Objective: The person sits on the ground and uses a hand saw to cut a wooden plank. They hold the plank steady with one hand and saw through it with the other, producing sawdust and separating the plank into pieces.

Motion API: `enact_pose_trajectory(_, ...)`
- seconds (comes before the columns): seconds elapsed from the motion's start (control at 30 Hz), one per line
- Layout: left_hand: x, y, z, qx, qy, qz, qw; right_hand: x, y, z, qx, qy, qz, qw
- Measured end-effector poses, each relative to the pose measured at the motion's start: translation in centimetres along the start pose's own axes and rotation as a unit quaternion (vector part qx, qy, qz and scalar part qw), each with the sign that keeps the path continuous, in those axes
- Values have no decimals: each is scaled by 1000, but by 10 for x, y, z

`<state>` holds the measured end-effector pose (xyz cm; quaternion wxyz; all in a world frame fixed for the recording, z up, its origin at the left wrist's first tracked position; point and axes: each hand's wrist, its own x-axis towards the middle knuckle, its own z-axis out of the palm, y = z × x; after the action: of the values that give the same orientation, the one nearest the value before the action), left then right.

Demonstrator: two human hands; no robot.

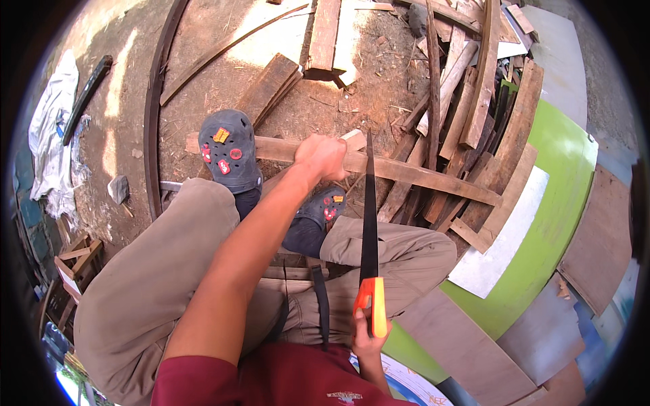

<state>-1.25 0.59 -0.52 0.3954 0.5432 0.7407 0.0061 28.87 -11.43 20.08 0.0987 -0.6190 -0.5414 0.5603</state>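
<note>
A long wooden strip (426,177) lies crosswise in front of me, with my left foot in a dark clog (230,152) pressing on its left part. My left hand (319,157) is closed around the strip near its middle. In my right hand (367,336) is the orange and yellow handle of a hand saw (370,230). Its dark blade points away from me and crosses the strip just right of my left hand; whether the teeth are in the wood I cannot tell. My other clog (323,206) sits behind the strip, on my side.
A heap of old planks (467,122) lies at the right, by a green panel (542,196) and a white sheet (500,233). Thick beams (323,40) rest on the dirt ahead. A white sack (53,135) and a grey stone (118,189) are on the left.
</note>
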Motion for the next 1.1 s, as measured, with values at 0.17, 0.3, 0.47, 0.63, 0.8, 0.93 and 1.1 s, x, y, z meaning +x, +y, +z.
enact_pose_trajectory(0.17, 3, 7, -3, 9, 3, 21, 1000, 184, -27, 65, 145, -16, 18, 989)
enact_pose_trajectory(0.3, 8, 7, -4, 12, 14, 23, 1000, 204, -33, 74, 26, 10, -18, 999)
enact_pose_trajectory(0.47, 1, 3, -4, 4, 2, 8, 1000, 24, -6, 1, 15, -20, 14, 1000)
enact_pose_trajectory(0.63, 1, -2, -3, -9, -8, 4, 1000, 39, -10, 10, 88, -14, 25, 996)
enact_pose_trajectory(0.8, 5, 9, -3, 3, 16, 25, 1000, 211, -23, 82, 43, 31, -36, 998)
enact_pose_trajectory(0.93, -2, 5, 1, 15, 11, 19, 1000, 187, -8, 73, 27, 33, -13, 999)
enact_pose_trajectory(1.1, 3, 1, -3, 10, -1, -7, 1000, 19, -3, -2, -49, -19, -13, 999)
